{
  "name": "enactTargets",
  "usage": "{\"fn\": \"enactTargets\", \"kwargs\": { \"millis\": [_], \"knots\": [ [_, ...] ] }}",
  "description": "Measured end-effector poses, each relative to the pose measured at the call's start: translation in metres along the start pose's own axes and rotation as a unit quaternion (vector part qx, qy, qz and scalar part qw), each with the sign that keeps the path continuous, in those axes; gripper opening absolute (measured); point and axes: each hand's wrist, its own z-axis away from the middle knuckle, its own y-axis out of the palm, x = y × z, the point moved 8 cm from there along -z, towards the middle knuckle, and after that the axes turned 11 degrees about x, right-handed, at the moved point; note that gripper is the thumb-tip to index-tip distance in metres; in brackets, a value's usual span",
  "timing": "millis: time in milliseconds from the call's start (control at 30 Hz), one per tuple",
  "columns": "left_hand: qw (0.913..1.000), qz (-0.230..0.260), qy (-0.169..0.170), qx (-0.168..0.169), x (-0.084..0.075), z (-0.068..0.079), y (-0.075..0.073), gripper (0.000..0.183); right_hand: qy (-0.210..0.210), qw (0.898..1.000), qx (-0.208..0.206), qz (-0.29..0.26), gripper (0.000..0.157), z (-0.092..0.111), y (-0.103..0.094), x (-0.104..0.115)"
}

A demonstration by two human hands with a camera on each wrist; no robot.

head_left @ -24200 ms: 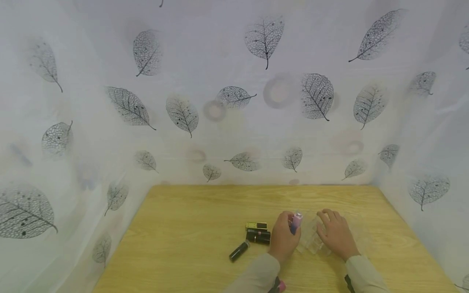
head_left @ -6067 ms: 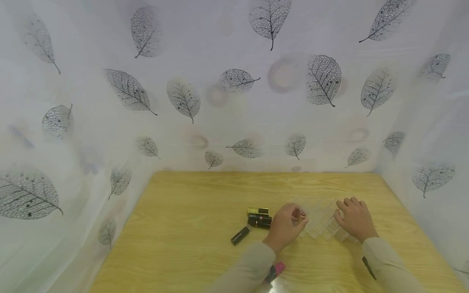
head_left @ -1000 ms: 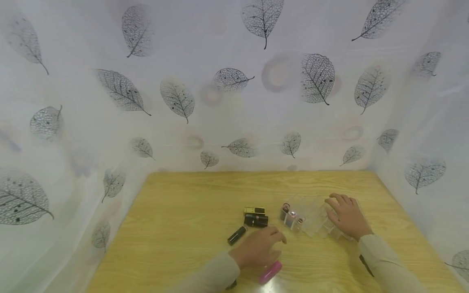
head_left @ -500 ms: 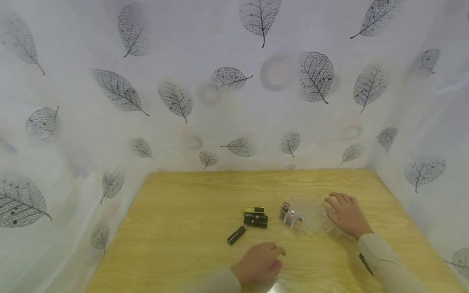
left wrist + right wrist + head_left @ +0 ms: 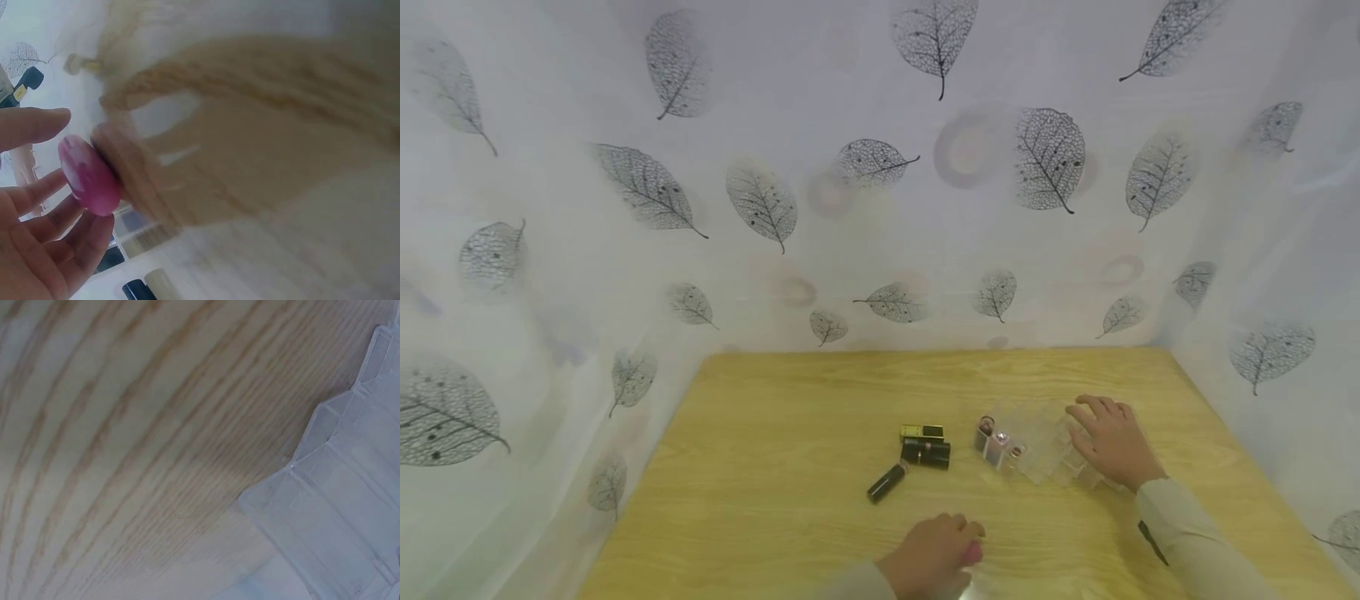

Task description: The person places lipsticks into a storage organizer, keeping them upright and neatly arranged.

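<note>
Pink and glossy, and easily sent rolling

Nearest the person, the left hand (image 5: 928, 550) reaches over a pink tube (image 5: 90, 178) on the near part of the table (image 5: 790, 467). Its thumb stands apart from the tube and the fingers curve loosely behind, so nothing looks pinched; whether they touch, I cannot tell. That rounded, shiny surface could spin away if nudged from one side only.

A little farther, a slim black tube (image 5: 887, 483) lies slantwise, where a low sweep of the arm might roll it.

Next comes the clear organizer (image 5: 1041, 446), with three tubes (image 5: 997, 447) standing at its left end. The right hand (image 5: 1108, 437) lies loosely over the other end, thumb and fingers apart; how firmly it bears down does not show. Light plastic would probably skid if knocked while unsteadied.

Beyond, a thick black tube (image 5: 936, 454) sits against a gold-and-black case (image 5: 912, 432); bumping one would likely shift both. Farthest hangs a leaf-printed sheet (image 5: 895, 250).
</note>
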Motion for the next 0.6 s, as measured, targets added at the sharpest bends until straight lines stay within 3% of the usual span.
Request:
{"fn": "enactTargets", "kwargs": {
  "millis": [367, 600],
  "knots": [
    [0.9996, -0.003, 0.017, -0.02, -0.001, 0.004, 0.005, 0.043, 0.002, 0.999, 0.015, 0.039, 0.04, -0.001, -0.003, -0.001],
    [0.9996, -0.008, -0.005, -0.027, 0.002, 0.006, 0.004, 0.039, 0.041, 0.998, 0.01, 0.046, 0.045, 0.0, -0.011, -0.006]
  ]
}}
